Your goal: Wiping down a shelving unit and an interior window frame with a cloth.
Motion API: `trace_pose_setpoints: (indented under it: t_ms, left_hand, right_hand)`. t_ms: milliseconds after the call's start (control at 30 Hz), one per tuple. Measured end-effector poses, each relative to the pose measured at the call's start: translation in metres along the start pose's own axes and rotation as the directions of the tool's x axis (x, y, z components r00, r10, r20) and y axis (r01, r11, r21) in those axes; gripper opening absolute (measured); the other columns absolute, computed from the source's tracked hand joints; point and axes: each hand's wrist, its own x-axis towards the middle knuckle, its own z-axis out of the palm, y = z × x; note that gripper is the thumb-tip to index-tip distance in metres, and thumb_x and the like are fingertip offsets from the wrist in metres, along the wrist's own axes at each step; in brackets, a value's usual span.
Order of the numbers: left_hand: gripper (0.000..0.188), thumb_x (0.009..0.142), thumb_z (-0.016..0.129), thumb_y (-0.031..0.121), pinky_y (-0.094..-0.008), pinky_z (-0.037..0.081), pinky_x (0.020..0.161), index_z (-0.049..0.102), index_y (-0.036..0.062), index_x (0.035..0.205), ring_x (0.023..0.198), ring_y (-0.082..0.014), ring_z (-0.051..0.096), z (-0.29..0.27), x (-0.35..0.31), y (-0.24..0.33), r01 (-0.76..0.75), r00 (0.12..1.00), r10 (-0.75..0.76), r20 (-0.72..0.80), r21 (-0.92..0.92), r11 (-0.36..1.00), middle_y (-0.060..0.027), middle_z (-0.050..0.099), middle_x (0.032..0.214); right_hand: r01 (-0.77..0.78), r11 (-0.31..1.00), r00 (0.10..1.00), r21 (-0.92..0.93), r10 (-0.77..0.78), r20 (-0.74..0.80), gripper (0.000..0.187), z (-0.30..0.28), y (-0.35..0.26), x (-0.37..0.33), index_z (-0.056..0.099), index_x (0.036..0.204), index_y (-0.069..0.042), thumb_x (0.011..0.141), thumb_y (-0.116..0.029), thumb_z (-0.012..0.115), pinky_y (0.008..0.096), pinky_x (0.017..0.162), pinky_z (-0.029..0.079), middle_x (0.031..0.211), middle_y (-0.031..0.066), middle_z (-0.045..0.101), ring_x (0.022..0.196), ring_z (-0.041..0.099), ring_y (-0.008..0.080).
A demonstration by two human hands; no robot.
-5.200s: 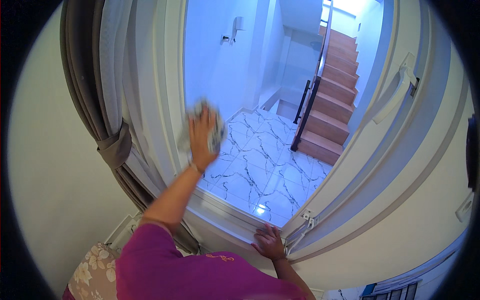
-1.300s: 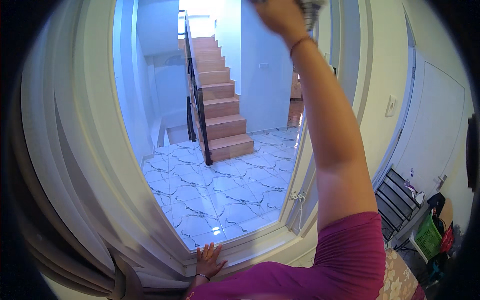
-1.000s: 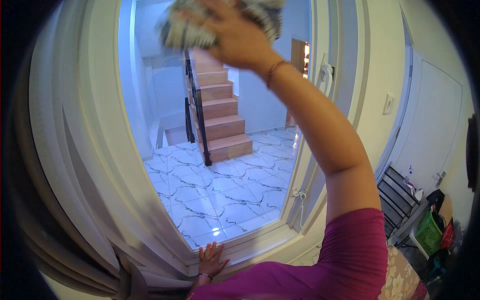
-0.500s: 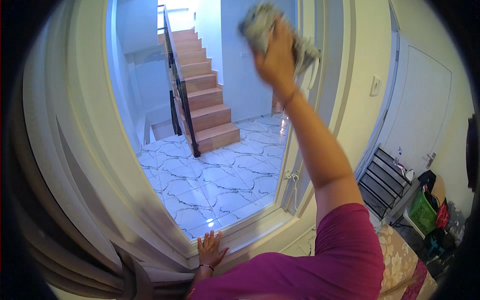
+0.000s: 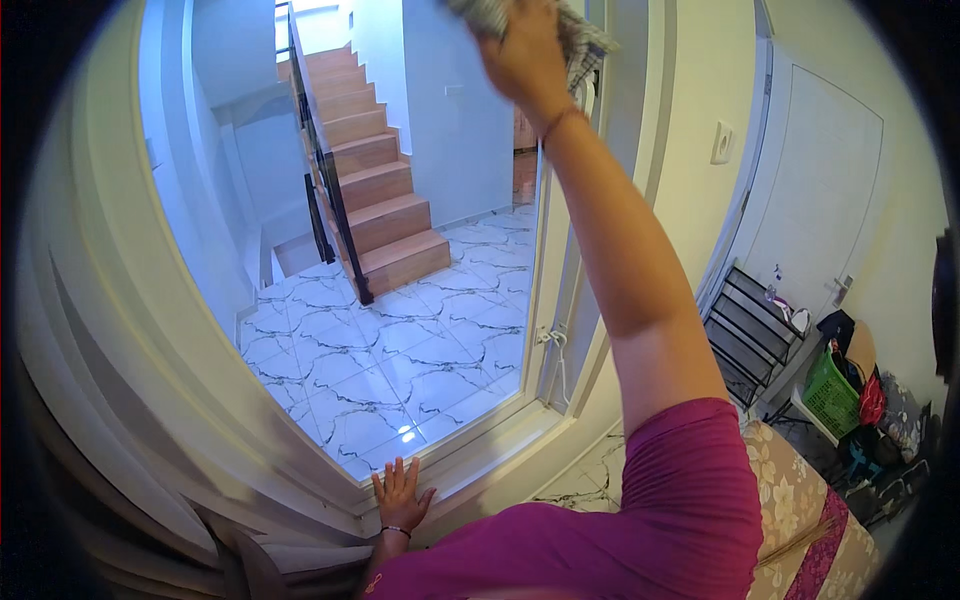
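Observation:
My right hand (image 5: 527,60) is raised high against the window, closed on a grey checked cloth (image 5: 588,42) that lies bunched under the palm; its top runs out of the view. Through the glass pane (image 5: 450,130) a stairwell shows. Low on the frame, my left hand (image 5: 400,495) rests with its fingers spread at the bottom edge of the glass, holding nothing. The white window frame (image 5: 500,440) runs round the pane. On its right side, below my right forearm, is a white latch stay (image 5: 556,350).
A grey-brown curtain (image 5: 130,480) hangs gathered at the left. Beyond the glass are wooden stairs (image 5: 375,190) with a black railing (image 5: 335,200). At right stand a white door (image 5: 820,170), a black rack (image 5: 755,335), a green basket (image 5: 832,392) and a flowered mattress (image 5: 785,480).
The view has shifted, so the window and room sit further left and slightly higher. My right hand with the cloth appears higher, partly past the top edge. My left hand stays at the sill.

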Motion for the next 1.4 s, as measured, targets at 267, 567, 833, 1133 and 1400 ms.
trace_pose_setpoints:
  t_ms: [267,567,833,1133,1400]
  left_hand:
    - [0.066,0.080,0.050,0.053,-0.0502,-0.002,0.106,0.032,0.0233,0.135,0.132,-0.0290,0.019,0.000,-0.002,-0.001,0.001,1.000,-0.002,0.023,0.029,1.000,-0.0125,0.030,0.139]
    - [0.067,0.081,0.051,0.049,-0.0517,-0.002,0.105,0.030,0.0189,0.136,0.134,-0.0322,0.011,-0.013,0.007,0.003,0.020,0.994,-0.011,0.107,-0.089,0.996,-0.0168,0.022,0.142]
    - [0.067,0.082,0.049,0.051,-0.0513,0.000,0.105,0.027,0.0220,0.138,0.132,-0.0303,0.017,-0.008,0.001,0.001,0.008,0.997,-0.009,0.076,0.012,1.000,-0.0130,0.025,0.141]
    - [0.065,0.082,0.046,0.051,-0.0508,-0.001,0.106,0.027,0.0219,0.137,0.131,-0.0315,0.019,-0.008,0.003,0.000,0.020,0.995,-0.026,0.093,0.067,0.998,-0.0137,0.028,0.140]
    - [0.066,0.083,0.045,0.052,-0.0509,-0.002,0.105,0.030,0.0155,0.136,0.132,-0.0311,0.018,-0.006,0.002,0.000,0.020,0.996,-0.025,0.080,0.069,0.997,-0.0140,0.028,0.140]
  right_hand:
    - [-0.061,0.997,0.997,0.046,0.059,0.043,0.066,-0.005,-0.013,-0.069,0.031,0.134,-0.009,0.076,-0.023,0.058,0.0440,0.107,0.015,0.141,0.0228,0.019,0.129,0.018,0.0397]
    - [-0.399,0.917,0.814,0.002,0.353,0.462,0.074,-0.072,-0.080,-0.399,0.030,0.135,-0.007,0.067,-0.017,0.057,0.0496,0.107,0.005,0.140,0.0309,0.009,0.131,0.006,0.0459]
    - [-0.325,0.944,0.913,0.056,0.298,0.278,0.063,-0.047,-0.063,-0.310,0.029,0.135,-0.004,0.082,-0.030,0.049,0.0524,0.105,0.009,0.141,0.0275,0.014,0.130,0.011,0.0461]
    - [-0.174,0.979,0.979,0.102,0.161,0.127,0.058,-0.026,-0.040,-0.185,0.035,0.134,-0.011,0.082,-0.032,0.049,0.0490,0.106,0.012,0.142,0.0195,0.020,0.129,0.018,0.0411]
    - [-0.502,0.862,0.513,-0.075,0.366,0.776,0.068,-0.114,-0.111,-0.491,0.041,0.130,-0.014,0.066,-0.015,0.063,0.0508,0.107,0.007,0.141,0.0251,0.016,0.131,0.012,0.0428]
